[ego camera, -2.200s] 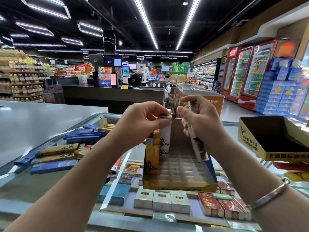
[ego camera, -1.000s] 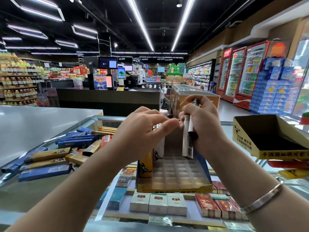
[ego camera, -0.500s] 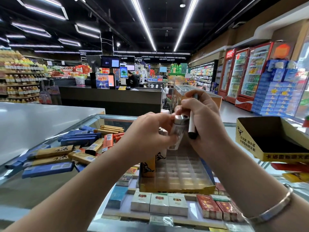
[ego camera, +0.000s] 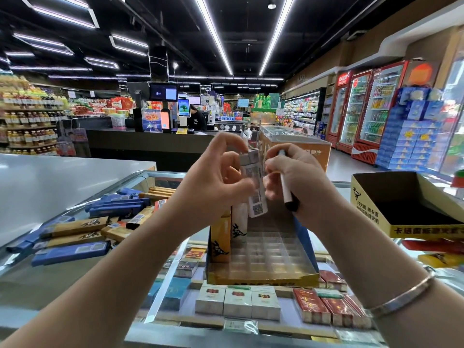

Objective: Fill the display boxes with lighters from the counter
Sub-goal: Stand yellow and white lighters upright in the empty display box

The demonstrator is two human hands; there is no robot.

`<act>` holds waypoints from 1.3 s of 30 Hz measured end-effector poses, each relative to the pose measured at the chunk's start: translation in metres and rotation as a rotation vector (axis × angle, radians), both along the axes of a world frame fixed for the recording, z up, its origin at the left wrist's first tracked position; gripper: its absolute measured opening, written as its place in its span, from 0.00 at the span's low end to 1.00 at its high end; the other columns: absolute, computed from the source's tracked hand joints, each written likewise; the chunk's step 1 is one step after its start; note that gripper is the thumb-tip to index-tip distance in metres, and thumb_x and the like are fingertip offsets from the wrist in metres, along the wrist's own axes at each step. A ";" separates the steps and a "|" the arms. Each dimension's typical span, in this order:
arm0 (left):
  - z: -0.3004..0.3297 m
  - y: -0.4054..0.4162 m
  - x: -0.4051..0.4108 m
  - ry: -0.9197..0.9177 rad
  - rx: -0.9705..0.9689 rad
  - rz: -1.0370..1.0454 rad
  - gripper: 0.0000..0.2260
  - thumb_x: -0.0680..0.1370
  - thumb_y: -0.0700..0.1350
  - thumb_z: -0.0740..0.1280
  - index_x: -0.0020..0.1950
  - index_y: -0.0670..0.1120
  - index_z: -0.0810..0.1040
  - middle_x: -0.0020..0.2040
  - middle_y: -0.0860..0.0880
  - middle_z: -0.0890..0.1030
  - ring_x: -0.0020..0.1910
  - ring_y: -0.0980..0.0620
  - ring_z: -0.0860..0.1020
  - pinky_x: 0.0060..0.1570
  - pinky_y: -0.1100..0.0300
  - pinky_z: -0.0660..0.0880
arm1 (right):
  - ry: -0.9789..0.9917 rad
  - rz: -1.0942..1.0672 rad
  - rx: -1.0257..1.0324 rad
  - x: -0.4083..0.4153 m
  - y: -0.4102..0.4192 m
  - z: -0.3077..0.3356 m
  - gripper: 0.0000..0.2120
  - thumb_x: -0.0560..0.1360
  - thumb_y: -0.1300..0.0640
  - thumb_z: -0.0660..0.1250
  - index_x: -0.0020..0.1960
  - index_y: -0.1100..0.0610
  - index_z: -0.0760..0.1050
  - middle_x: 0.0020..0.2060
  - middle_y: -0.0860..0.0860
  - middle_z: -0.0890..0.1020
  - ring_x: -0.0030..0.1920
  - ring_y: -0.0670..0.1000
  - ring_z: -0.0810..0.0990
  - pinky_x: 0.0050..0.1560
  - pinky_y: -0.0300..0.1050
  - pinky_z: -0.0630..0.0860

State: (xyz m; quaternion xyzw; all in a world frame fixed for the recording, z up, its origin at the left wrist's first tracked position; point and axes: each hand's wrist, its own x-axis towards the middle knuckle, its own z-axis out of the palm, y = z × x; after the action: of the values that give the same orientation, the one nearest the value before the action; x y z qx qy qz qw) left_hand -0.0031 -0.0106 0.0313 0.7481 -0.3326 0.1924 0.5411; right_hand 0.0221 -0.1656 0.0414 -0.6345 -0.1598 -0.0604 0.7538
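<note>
Bare forearms, silver bangle (ego camera: 401, 298)

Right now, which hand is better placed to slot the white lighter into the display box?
Left. The left hand pinches the white lighter above the display box; the right hand already grips a black-tipped lighter.

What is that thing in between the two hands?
In the head view, a white lighter with square code stickers is between the left hand and the right hand. Both pinch it above the yellow-and-blue display box.
</note>
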 end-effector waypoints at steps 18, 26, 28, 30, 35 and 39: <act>0.009 0.016 0.005 0.237 -0.311 -0.088 0.14 0.66 0.42 0.68 0.51 0.48 0.78 0.43 0.49 0.85 0.42 0.52 0.83 0.39 0.65 0.78 | 0.320 0.465 0.204 0.003 -0.015 0.007 0.08 0.68 0.63 0.61 0.47 0.61 0.68 0.28 0.54 0.70 0.17 0.43 0.64 0.15 0.31 0.60; 0.006 0.013 0.002 -0.104 0.026 0.204 0.08 0.67 0.51 0.67 0.45 0.55 0.79 0.41 0.53 0.80 0.38 0.57 0.78 0.37 0.70 0.75 | 0.210 0.004 0.017 0.014 -0.012 -0.002 0.04 0.78 0.59 0.61 0.45 0.59 0.70 0.28 0.52 0.69 0.18 0.45 0.65 0.17 0.34 0.62; 0.007 0.014 0.001 -0.091 0.053 0.186 0.11 0.65 0.53 0.69 0.47 0.56 0.78 0.38 0.51 0.80 0.36 0.57 0.79 0.36 0.69 0.76 | 0.185 -0.023 0.036 0.015 -0.013 -0.003 0.04 0.78 0.59 0.61 0.45 0.59 0.70 0.27 0.51 0.69 0.18 0.45 0.65 0.17 0.34 0.61; 0.006 0.014 0.001 -0.104 0.117 0.205 0.12 0.64 0.55 0.70 0.47 0.58 0.77 0.37 0.52 0.81 0.35 0.57 0.79 0.36 0.68 0.77 | 0.175 -0.021 0.050 0.015 -0.013 -0.003 0.04 0.78 0.60 0.61 0.45 0.59 0.70 0.26 0.51 0.69 0.18 0.45 0.65 0.17 0.34 0.61; 0.002 0.010 0.004 -0.223 0.342 0.276 0.09 0.69 0.48 0.73 0.46 0.58 0.80 0.40 0.62 0.79 0.39 0.61 0.78 0.37 0.70 0.75 | 0.165 -0.026 0.047 0.016 -0.011 -0.004 0.06 0.78 0.60 0.62 0.42 0.58 0.69 0.26 0.52 0.69 0.18 0.45 0.65 0.18 0.34 0.61; 0.000 0.008 0.003 -0.272 0.414 0.288 0.07 0.71 0.44 0.72 0.47 0.54 0.83 0.41 0.57 0.80 0.37 0.56 0.78 0.38 0.59 0.78 | 0.153 -0.035 0.020 0.016 -0.010 -0.006 0.06 0.78 0.60 0.62 0.43 0.59 0.69 0.26 0.52 0.70 0.18 0.46 0.65 0.17 0.35 0.62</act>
State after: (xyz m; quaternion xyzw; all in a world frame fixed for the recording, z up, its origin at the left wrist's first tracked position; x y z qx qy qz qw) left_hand -0.0003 -0.0025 0.0311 0.8495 -0.3248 0.2937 0.2942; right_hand 0.0378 -0.1753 0.0354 -0.6323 -0.0902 -0.0265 0.7690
